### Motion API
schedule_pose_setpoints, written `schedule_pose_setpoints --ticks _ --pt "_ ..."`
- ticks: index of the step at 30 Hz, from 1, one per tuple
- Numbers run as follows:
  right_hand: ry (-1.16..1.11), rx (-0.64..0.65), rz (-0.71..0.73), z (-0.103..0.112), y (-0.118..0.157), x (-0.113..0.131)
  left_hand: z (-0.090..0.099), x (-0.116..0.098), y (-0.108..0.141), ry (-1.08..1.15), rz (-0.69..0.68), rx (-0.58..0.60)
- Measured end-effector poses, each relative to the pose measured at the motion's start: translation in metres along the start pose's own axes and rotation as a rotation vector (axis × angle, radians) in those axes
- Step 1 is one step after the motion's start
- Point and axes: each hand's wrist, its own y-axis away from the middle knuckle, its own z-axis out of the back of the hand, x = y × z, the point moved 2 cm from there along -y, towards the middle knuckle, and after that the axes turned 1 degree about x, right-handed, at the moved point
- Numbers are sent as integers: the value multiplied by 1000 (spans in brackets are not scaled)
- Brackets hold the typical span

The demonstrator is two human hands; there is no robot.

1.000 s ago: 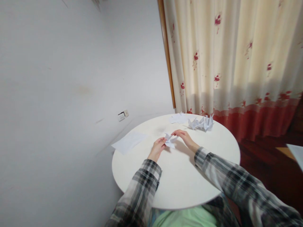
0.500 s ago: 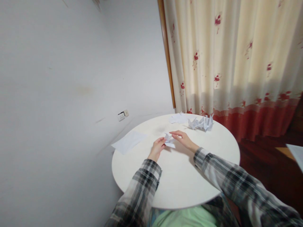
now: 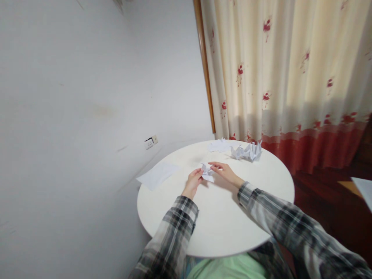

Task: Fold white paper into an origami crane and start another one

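Note:
Over the middle of the round white table [image 3: 221,224] is a small folded white paper crane [image 3: 207,176], its pointed folds and flat wings showing. My left hand [image 3: 193,182] pinches its left side between thumb and fingers. From the right, my right hand [image 3: 226,172] reaches to the crane's other side; its fingertips are bent together at the paper, and the exact grip is partly hidden. Behind the right hand stands a cluster of folded paper cranes [image 3: 251,152].
A flat white sheet [image 3: 158,174] overhangs the table's left edge by the wall. Several paper pieces [image 3: 219,145] lie at the far edge. A wall socket [image 3: 149,144] is at the left, a flowered curtain [image 3: 285,77] behind, and another sheet [image 3: 364,190] at far right.
The paper crane has turned slightly in my fingers, and its near wing is tilted differently. Both hands stay in nearly the same place.

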Motion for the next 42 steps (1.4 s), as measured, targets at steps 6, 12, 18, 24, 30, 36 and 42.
schedule_pose_setpoints --ticks 6,12,18,24,30,36,42 --pt "25 -31 54 -2 -2 -9 -2 0 1 -23 37 -10" --pt "-3 -64 97 -3 -2 -11 -3 -2 5 -50 48 0" --pt "-84 -68 96 -3 -3 -13 -2 -1 4 -84 56 16" --pt "-155 -122 -29 -1 -6 -16 -2 -2 6 -85 60 24" --pt "-264 -131 -93 2 -7 -14 0 0 4 -50 64 50" --pt "-379 -111 -155 5 -6 -13 4 2 0 -6 60 47" --pt "-527 -82 -208 6 -3 -8 4 1 0 23 68 70"
